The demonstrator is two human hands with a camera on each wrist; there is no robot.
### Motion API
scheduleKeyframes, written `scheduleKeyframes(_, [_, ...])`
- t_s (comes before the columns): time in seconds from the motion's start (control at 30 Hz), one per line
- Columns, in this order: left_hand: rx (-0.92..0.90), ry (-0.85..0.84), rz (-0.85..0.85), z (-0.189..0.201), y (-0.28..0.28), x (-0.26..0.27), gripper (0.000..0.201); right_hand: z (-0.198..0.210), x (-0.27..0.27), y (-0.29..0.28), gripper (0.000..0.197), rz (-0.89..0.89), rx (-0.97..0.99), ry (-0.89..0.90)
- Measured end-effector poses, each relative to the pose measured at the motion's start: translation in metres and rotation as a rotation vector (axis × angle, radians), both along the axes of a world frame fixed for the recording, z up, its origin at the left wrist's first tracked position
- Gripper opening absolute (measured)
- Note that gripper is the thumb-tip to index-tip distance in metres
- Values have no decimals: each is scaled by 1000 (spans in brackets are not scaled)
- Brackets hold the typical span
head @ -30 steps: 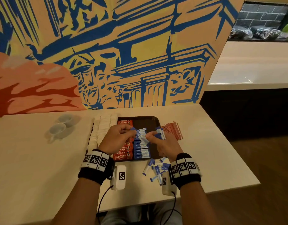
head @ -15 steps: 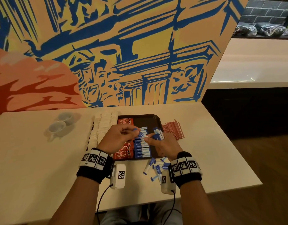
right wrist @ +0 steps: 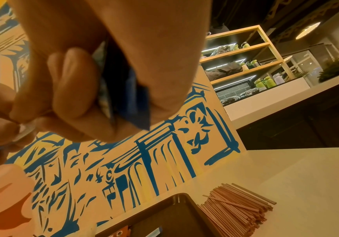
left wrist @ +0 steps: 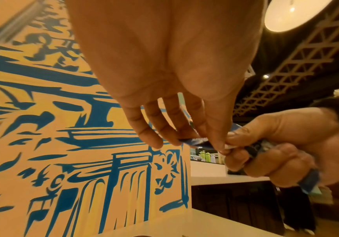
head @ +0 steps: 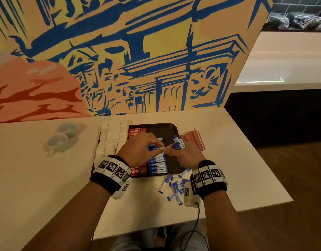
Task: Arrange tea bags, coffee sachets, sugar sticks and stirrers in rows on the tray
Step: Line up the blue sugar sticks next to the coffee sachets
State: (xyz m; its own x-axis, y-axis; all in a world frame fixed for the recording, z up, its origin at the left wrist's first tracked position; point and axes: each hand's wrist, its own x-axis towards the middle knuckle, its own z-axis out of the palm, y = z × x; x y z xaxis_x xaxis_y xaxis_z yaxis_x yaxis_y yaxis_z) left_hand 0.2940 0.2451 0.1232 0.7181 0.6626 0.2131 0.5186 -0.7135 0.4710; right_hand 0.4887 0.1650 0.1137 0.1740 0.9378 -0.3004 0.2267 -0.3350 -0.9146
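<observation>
Left hand [head: 138, 149] pinches 1 blue sugar stick [head: 154, 148] over the tray [head: 171, 126]; right hand [head: 187, 155], at 3 o'clock, pinches its white end while clutching a spare bundle [head: 178, 144]. Nearer, at 6 o'clock, loose sticks [head: 175, 187] litter the table. Light, limp, slippery paper: probably best gripped at the ends. Stirrers [head: 193, 139] lie at 2 o'clock.

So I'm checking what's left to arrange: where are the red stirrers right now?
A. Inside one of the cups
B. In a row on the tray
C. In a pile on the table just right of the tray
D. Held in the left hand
C: the red stirrers lie in a loose pile on the table, just off the right edge of the dark tray; the right wrist view shows the same.
</observation>
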Motion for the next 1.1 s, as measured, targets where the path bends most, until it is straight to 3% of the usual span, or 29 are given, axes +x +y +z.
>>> scheduleKeyframes(0.13, [20, 71, -18, -5, 19, 9, 21, -7, 8, 12, 48, -58, -3, 70])
scheduleKeyframes(0.33, [-107, 31, 191, -24, 84, 21, 10, -29, 30, 32, 12, -208, -49, 168])
scheduleKeyframes(0.53, [-275, 197, 327, -70, 159, 53, 5, -54, 47, 41, 9, -268, -99, 220])
scheduleKeyframes(0.87, [-401, 466, 209, -128, 209, 93, 11, -76, 61, 50, 13, -278, -131, 140])
scheduleKeyframes(1.1, [-355, 508, 189, -138, 216, 95, 16, -91, 56, 55, 12, -272, -157, 151])
